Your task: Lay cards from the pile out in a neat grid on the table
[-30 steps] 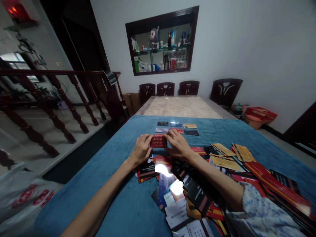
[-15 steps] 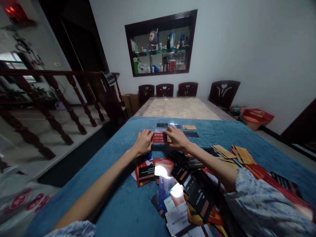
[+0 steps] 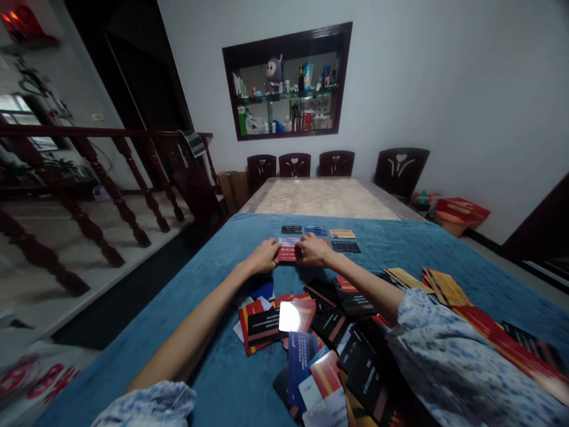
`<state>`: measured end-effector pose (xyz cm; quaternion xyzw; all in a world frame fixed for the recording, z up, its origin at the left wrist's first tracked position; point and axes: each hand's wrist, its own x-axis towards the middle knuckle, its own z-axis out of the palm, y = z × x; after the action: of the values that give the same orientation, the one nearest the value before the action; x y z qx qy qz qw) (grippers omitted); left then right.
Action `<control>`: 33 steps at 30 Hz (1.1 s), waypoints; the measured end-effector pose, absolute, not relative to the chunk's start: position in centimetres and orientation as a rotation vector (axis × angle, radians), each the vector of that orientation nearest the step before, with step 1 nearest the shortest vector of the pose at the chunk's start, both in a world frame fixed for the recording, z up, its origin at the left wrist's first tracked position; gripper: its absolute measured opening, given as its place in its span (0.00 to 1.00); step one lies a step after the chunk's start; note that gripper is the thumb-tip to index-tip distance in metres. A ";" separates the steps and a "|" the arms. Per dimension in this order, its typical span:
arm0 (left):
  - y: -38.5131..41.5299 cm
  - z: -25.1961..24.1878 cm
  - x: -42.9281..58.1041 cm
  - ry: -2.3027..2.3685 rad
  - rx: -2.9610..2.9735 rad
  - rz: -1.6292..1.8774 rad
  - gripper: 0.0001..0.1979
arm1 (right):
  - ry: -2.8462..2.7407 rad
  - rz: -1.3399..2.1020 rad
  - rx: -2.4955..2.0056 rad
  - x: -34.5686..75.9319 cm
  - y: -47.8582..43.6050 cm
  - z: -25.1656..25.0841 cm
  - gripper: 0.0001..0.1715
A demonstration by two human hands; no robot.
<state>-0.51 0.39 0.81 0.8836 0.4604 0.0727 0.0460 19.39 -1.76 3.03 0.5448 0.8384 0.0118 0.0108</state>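
Note:
A red card point(image 3: 288, 254) with white print lies flat or nearly flat on the blue cloth, just in front of a pale card point(image 3: 288, 241). My left hand point(image 3: 265, 256) grips its left edge with closed fingers. On the right edge, my right hand point(image 3: 313, 250) holds it the same way, covering part of what lies behind. Beyond the hands, a black card point(image 3: 291, 229), a blue card point(image 3: 315, 230) and a yellow card point(image 3: 341, 233) form a row. A dark blue card point(image 3: 345, 247) sits right of my right hand.
A loose heap of overlapping cards point(image 3: 267, 327) spreads below my forearms. More yellow cards point(image 3: 447, 287) and long red pieces point(image 3: 493, 335) lie to the right. The cloth point(image 3: 208, 356) covers the near part of a stone-topped table point(image 3: 311, 196); chairs point(image 3: 336, 163) stand at its far end.
Both hands have brought the red card down to the cloth, in front of the pale card, which now shows more. My view has shifted slightly.

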 end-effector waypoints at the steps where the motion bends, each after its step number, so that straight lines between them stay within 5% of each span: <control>1: 0.8 0.6 -0.5 1.379 2.686 0.235 0.18 | 2.602 0.032 1.703 19.3 -1.6 3.0 0.22; 33: 3.1 0.0 0.6 1.487 2.557 -0.050 0.15 | 2.359 -0.129 1.721 17.1 0.5 3.3 0.22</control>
<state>0.58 3.14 0.03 0.8606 0.5006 -0.0167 0.0916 17.07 0.53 3.34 0.5853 0.8023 -0.0439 0.1092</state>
